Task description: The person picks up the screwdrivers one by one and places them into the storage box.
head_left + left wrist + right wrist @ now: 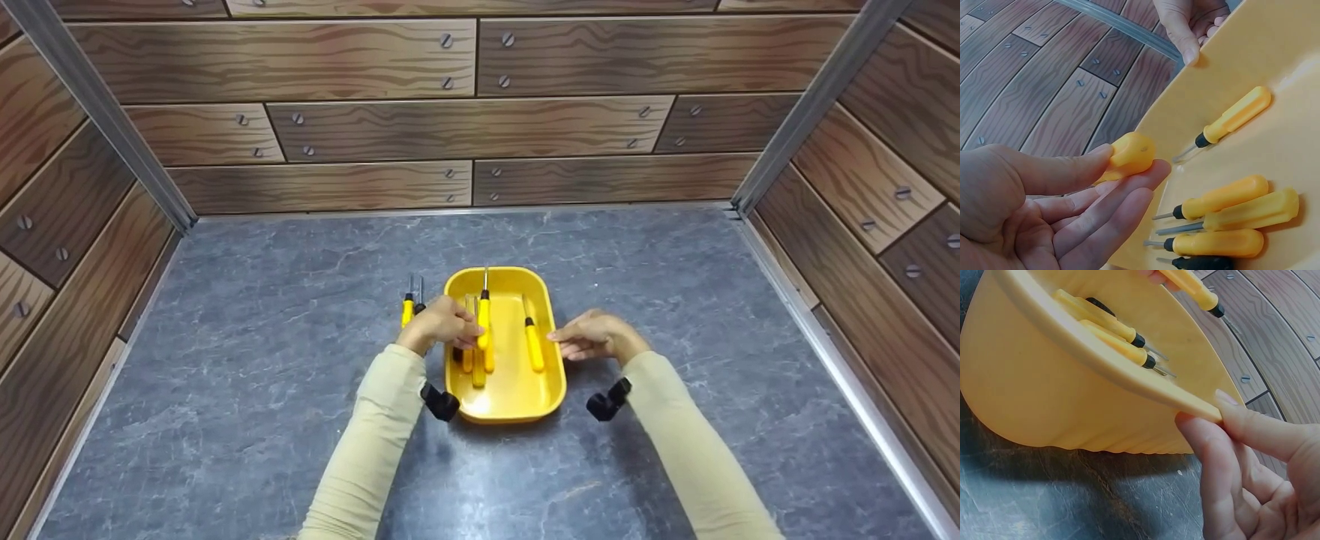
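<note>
My left hand (448, 324) pinches a yellow-handled screwdriver (1131, 153) by the handle between thumb and fingers, above the left part of a yellow tray (517, 401). In the right wrist view its shaft points away from that hand. My right hand (1258, 461) grips the tray's right rim between thumb and fingers. Inside the tray, several screwdrivers lie side by side on the left, among them a yellow one (1224, 243) and a black-handled one (1204, 263). Another yellow screwdriver (533, 345) lies apart, near the tray's right wall.
Left of the tray, a yellow-handled screwdriver (407, 309) and a black one (420, 306) lie on the grey marbled tabletop (262, 360), partly behind my left hand. Wood-patterned panels (375, 127) with metal edging enclose the back and sides.
</note>
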A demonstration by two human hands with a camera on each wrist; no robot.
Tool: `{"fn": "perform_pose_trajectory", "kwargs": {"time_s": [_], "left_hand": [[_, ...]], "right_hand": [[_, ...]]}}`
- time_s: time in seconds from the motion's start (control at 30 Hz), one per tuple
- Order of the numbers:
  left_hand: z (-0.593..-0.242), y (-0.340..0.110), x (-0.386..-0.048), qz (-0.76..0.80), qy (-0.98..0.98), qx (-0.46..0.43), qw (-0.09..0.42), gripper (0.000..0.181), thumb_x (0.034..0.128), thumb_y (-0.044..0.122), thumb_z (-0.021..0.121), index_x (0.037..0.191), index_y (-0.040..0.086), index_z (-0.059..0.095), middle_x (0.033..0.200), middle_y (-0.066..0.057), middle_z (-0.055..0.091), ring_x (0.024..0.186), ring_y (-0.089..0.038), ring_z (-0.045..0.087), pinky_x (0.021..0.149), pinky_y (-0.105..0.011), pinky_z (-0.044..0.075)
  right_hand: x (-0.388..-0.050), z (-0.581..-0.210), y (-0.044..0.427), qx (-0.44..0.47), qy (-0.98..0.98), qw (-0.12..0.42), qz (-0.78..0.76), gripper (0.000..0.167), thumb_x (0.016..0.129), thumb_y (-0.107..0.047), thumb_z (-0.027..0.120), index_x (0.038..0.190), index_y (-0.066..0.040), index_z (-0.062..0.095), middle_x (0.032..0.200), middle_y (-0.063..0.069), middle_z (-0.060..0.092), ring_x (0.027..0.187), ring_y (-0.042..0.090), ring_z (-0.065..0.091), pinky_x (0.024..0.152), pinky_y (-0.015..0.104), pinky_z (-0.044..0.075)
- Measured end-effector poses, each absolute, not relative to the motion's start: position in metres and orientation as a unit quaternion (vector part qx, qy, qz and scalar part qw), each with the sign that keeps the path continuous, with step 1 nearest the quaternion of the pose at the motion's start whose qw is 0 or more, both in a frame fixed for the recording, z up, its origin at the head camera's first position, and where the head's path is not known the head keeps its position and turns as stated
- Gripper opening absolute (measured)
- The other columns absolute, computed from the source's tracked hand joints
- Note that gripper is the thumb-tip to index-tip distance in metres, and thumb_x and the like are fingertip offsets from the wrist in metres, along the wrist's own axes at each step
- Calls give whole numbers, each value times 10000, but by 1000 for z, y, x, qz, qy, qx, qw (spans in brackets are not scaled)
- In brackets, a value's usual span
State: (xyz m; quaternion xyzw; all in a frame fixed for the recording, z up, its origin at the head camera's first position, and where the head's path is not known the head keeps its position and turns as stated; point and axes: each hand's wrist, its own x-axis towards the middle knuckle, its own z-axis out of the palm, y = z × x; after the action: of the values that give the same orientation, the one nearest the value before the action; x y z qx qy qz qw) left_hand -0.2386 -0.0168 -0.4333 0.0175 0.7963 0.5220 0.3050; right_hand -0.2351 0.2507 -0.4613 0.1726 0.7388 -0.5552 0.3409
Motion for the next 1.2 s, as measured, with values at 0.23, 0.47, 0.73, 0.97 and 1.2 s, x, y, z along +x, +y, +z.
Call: {"fn": "perform_pose_trajectory", "kwargs": {"time_s": [0.23,0.47,0.73,0.97,1.2], "left_hand": [[-434,-13,-239,515,799,20,310,131,894,48,656,770,34,618,657,-27,631,585,-81,630,883,-402,598],[-435,-8,-239,502,805,22,316,53,899,54,649,880,5,650,754,-86,688,717,-165,702,872,-383,608],[-439,-1,-241,496,805,20,325,97,886,56,666,936,-28,658,736,-85,691,606,-112,648,823,-361,621],[-439,3,-243,492,806,22,327,77,877,54,679,818,19,645,638,-37,653,546,-86,627,810,-352,621],[-442,7,-244,496,803,23,330,160,859,38,693,967,-80,684,656,-70,683,532,-86,632,782,-348,625]], "right_hand": [[-235,-461,250,175,743,340,-550,118,855,-152,727,748,-115,693,557,-26,676,488,46,640,534,172,575],[-235,-461,249,171,741,347,-549,116,866,-146,712,761,-109,678,559,-34,669,493,39,640,528,158,567],[-236,-461,249,174,744,346,-545,121,863,-158,719,761,-107,678,565,-32,674,498,40,644,533,162,571],[-237,-462,250,178,743,345,-545,139,863,-155,719,738,-108,680,560,-26,672,493,44,644,525,163,570],[-238,-462,249,177,740,349,-547,154,872,-147,708,725,-112,678,561,-24,672,495,45,643,526,162,570]]}}
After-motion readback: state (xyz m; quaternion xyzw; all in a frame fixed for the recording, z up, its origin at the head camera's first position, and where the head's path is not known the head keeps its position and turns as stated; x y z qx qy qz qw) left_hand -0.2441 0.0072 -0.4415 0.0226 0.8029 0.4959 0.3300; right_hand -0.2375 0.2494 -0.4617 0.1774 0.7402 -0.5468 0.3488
